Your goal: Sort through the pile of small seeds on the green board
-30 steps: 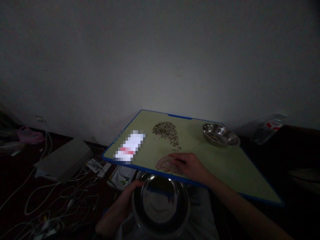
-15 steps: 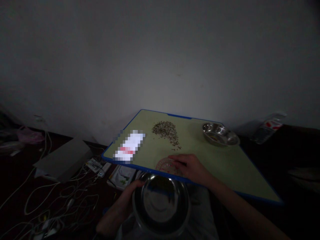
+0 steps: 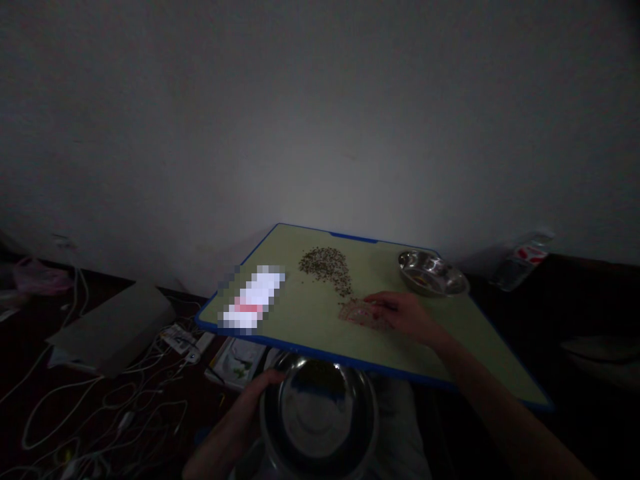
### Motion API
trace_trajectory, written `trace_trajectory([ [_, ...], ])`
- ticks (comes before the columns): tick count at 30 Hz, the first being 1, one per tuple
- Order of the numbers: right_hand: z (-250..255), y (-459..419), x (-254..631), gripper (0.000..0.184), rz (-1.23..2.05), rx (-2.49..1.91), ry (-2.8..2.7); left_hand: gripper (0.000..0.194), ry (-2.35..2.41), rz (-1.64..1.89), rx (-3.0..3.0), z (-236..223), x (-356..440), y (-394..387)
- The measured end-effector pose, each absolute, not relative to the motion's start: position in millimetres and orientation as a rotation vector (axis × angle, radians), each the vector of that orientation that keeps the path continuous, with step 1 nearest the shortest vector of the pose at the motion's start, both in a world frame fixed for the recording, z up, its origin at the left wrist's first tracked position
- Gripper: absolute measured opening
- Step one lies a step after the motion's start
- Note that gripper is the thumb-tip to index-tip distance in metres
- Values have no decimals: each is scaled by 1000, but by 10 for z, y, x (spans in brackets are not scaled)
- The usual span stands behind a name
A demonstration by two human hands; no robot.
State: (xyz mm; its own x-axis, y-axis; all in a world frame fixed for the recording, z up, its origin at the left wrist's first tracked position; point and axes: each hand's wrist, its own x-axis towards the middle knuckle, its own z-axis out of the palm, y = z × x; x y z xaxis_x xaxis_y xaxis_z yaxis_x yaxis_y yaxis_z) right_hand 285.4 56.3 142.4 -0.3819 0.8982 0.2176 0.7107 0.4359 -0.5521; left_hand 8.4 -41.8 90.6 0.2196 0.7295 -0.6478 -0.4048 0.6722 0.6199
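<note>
Clasping the left side of the large steel basin (image 3: 320, 417), just below the table's near edge, the left hand (image 3: 254, 398) has its thumb at the rim. The right hand (image 3: 409, 317) has fingers and thumb together on a clear, red-marked curved piece (image 3: 356, 312) over the table (image 3: 295, 323), at the near end of the scattered grains (image 3: 325, 265). A smaller bowl (image 3: 434, 275) stands far right.
</note>
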Motion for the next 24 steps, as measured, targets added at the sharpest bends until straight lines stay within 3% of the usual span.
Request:
trace_trajectory([
  [8, 1396, 789, 2796, 27, 626, -1333, -2241, 18, 1072, 758, 357, 886, 61, -405],
  [24, 1419, 1393, 2474, 28, 248, -1414, -2230, 12, 1089, 847, 445, 652, -25, -426],
])
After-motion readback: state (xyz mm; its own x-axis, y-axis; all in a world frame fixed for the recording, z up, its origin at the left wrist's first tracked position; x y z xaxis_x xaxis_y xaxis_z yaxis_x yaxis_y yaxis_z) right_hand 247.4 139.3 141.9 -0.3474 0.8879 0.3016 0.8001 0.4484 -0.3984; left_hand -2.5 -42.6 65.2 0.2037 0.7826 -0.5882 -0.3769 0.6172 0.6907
